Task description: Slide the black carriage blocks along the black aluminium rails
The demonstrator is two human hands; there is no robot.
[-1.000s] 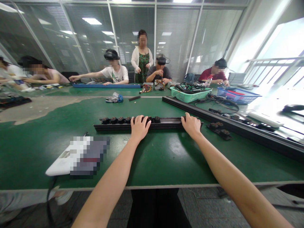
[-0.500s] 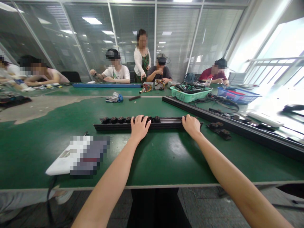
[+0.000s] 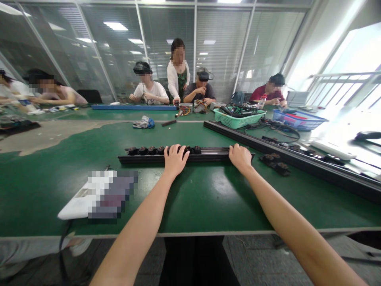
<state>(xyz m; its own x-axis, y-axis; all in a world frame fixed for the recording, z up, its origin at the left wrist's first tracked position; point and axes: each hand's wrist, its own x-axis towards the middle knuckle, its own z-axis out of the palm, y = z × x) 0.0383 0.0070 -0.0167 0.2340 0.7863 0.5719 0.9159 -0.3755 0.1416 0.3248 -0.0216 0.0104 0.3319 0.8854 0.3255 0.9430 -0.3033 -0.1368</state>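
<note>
A long black metal rail (image 3: 184,158) lies crosswise on the green table, with a row of several dark round parts (image 3: 151,150) along its top. My left hand (image 3: 176,159) grips the rail near its middle, fingers curled over it among the round parts. My right hand (image 3: 240,158) holds the rail close to its right end, fingers over the far edge. Just right of that end lie several small dark parts (image 3: 274,161), not touching my right hand.
A longer black rail (image 3: 285,153) runs diagonally across the table's right side. A pixelated white object (image 3: 101,196) lies at front left. Farther off are a teal basket of cables (image 3: 239,119), a blue basket (image 3: 297,120), a cloth bundle (image 3: 143,122), and co-workers across the table.
My hands stay on the rail with no clear shift. Across the table, the standing person has moved a hand down to the tabletop, and a seated person has drawn both arms in.
</note>
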